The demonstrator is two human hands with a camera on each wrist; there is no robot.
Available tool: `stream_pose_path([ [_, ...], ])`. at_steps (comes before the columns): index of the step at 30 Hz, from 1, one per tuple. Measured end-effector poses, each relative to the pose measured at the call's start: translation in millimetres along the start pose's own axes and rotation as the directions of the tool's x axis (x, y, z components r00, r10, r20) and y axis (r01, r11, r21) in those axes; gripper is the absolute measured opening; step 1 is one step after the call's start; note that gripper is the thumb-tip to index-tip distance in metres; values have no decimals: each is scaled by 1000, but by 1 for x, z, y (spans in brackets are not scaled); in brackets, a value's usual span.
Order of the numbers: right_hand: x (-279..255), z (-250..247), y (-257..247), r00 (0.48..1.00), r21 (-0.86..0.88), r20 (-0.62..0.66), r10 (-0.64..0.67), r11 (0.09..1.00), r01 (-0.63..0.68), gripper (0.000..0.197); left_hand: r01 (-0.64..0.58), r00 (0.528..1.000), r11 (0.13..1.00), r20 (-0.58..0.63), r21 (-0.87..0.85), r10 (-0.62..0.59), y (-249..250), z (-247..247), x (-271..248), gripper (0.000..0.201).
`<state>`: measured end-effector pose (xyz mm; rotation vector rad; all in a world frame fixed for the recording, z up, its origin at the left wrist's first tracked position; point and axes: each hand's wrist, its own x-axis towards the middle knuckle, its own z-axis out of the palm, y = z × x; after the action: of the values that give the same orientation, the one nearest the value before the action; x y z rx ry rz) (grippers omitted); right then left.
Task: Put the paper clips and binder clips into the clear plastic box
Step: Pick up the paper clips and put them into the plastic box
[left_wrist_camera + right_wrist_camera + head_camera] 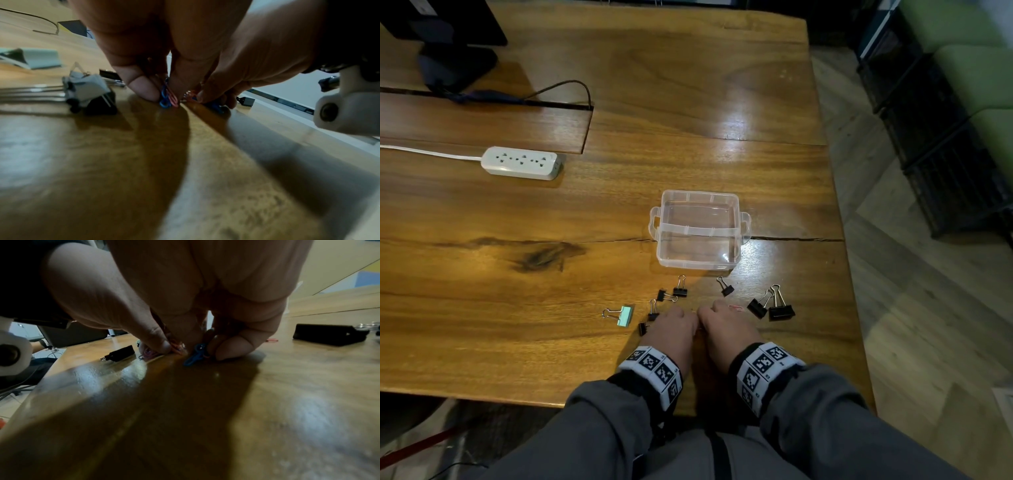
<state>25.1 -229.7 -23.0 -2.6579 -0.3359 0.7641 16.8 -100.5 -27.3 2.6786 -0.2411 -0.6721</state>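
The clear plastic box stands empty with its lid off, just beyond my hands. Both hands are down on the table side by side. My left hand pinches blue and pink paper clips between thumb and fingertips. My right hand curls its fingers round blue paper clips against the wood. A red paper clip lies by the right knuckles. Black binder clips lie scattered to the left, one near the box and two larger ones to the right. A mint binder clip lies farthest left.
The wooden table has a crack running under the box. A white power strip lies at the far left, and a monitor base with a cable stands behind it. The table's right edge is close to the larger clips.
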Motion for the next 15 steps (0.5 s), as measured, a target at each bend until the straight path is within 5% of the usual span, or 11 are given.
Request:
stream_pose_path([
  [5,1,-4,7,999,102,-31,39,994,-35,16,36,999,993,-34,-111,-40,-6,-11,-1,30],
  [11,-5,-40,19,987,471,-7,158,872,-136,15,140,989,940,0,-310,-147,-17,-53,0,15],
  [15,13,-88,13,966,555,-163,202,828,-80,10,136,978,908,-93,-397,-187,-18,-100,28,15],
])
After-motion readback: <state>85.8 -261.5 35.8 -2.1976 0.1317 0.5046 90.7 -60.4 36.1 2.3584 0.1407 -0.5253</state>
